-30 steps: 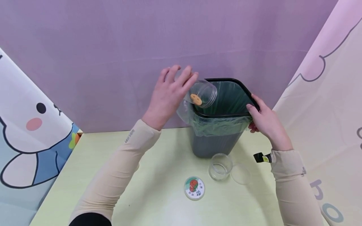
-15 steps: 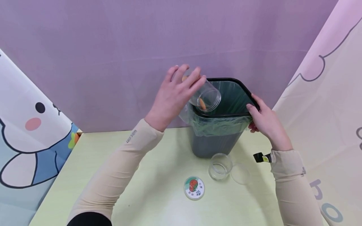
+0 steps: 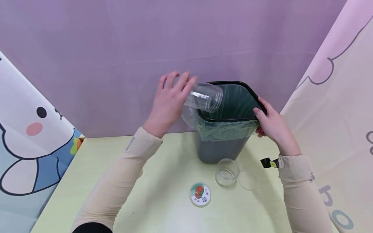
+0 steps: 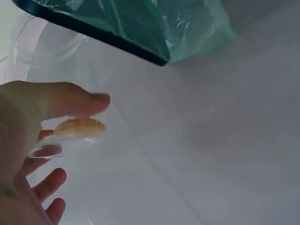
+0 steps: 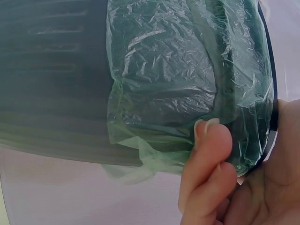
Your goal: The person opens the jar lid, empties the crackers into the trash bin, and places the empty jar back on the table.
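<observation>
My left hand [image 3: 169, 103] grips a clear plastic jar [image 3: 205, 97] by its base end. The jar lies nearly on its side, its mouth over the left rim of a grey bin [image 3: 218, 150]. In the left wrist view, an orange-brown biscuit [image 4: 79, 126] sits inside at the base end, just below my thumb. With my right hand [image 3: 275, 126] I hold the bin's black rim at the right corner, thumb on top. The right wrist view shows its fingers curled against the green liner bag [image 5: 164, 70] folded over the outside.
On the pale table [image 3: 163, 194], in front of the bin, stands a clear round container [image 3: 223, 181]. A thin transparent disc [image 3: 248, 180] lies beside it. A round lid with a tomato picture [image 3: 200, 194] is nearer the front. A purple cloth backdrop [image 3: 131, 64] rises behind the bin.
My left hand swung the jar right and mouth-down, then back left and flatter. The biscuit seen near the jar's mouth earlier no longer shows there. My right hand and the bin stayed put.
</observation>
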`<state>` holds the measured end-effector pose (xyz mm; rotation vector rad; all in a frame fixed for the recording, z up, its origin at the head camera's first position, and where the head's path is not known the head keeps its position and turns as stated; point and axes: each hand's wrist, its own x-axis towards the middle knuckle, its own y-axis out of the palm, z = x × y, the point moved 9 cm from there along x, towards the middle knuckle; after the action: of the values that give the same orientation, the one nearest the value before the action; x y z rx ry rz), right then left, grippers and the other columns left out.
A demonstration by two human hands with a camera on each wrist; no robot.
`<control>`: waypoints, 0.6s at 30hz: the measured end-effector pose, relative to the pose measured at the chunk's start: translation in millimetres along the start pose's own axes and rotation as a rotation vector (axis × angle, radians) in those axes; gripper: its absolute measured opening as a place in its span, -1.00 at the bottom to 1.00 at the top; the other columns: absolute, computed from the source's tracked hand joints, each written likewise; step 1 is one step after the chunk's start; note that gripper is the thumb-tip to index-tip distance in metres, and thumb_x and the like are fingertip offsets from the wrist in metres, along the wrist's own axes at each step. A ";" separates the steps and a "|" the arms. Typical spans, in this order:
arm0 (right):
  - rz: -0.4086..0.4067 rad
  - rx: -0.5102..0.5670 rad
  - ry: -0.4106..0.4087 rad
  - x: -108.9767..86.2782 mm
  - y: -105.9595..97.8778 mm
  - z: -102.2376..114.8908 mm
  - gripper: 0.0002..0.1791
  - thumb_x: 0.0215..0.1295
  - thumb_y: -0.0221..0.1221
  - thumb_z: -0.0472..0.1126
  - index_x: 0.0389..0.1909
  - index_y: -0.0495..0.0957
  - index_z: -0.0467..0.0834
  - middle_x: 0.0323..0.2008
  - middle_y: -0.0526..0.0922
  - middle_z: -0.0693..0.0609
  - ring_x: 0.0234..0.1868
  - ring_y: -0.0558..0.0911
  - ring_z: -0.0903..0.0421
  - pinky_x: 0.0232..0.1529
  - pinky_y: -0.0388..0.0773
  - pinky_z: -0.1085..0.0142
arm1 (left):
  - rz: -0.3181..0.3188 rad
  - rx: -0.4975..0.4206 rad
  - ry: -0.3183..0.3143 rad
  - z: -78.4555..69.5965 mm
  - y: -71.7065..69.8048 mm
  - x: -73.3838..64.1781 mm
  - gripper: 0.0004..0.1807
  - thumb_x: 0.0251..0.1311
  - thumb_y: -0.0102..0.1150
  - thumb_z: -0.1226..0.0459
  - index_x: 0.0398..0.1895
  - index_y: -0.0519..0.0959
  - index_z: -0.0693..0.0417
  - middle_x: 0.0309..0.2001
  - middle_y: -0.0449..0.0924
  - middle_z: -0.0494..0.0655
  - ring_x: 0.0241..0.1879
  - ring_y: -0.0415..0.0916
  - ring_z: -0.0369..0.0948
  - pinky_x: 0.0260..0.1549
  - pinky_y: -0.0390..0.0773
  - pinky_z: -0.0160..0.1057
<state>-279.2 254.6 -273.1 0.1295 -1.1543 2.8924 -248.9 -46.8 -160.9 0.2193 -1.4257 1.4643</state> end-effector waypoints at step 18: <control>-0.014 -0.036 -0.014 -1.0 -2.0 2.9 -0.24 0.45 -0.22 0.34 0.59 -0.16 0.28 -0.57 0.65 -0.12 -0.60 0.64 -0.09 -0.43 0.58 0.14 | 0.156 -0.352 -0.410 43.8 34.5 -49.9 0.00 -0.28 0.59 0.15 0.39 0.37 0.04 0.24 0.49 0.02 0.12 0.32 0.05 0.10 0.33 0.07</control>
<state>-277.9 254.1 -269.8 0.1572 -1.2024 2.8611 -274.0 -100.5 -206.6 0.1964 -2.0462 1.3089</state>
